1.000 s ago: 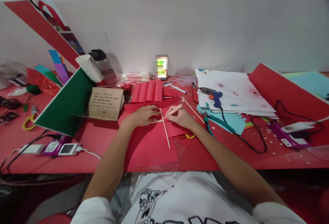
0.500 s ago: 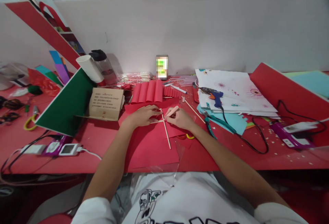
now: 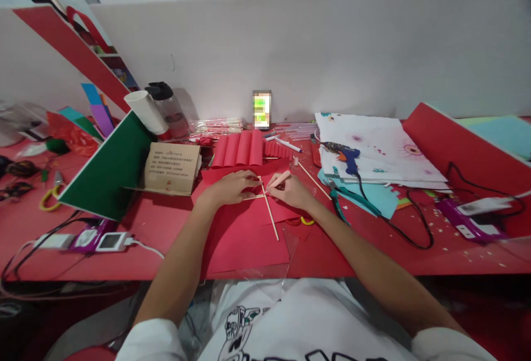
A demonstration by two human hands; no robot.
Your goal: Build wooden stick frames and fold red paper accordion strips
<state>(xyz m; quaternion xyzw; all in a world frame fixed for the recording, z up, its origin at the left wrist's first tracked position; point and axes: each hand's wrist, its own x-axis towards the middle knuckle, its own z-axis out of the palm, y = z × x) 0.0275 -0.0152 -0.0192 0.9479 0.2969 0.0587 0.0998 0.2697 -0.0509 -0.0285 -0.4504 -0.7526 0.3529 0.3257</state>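
Note:
My left hand [image 3: 230,188] lies with its fingers flat on a sheet of red paper [image 3: 244,234], pressing down a short wooden stick that crosses a longer wooden stick [image 3: 271,220]. My right hand [image 3: 290,191] is closed round a pink pen-like tool [image 3: 279,179], its tip at the point where the two sticks cross. Just beyond the hands stands a pleated red paper piece [image 3: 240,150].
A blue glue gun [image 3: 345,153] lies on patterned white paper [image 3: 381,148] to the right, its black cord trailing to a purple device [image 3: 467,223]. A green board [image 3: 108,166], a cardboard box [image 3: 172,167], a white cup [image 3: 145,112] and yellow scissors [image 3: 48,198] are on the left.
Almost nothing: my right hand has shifted the pink tool very slightly at the crossing of the sticks. My left hand stays pressed on the paper.

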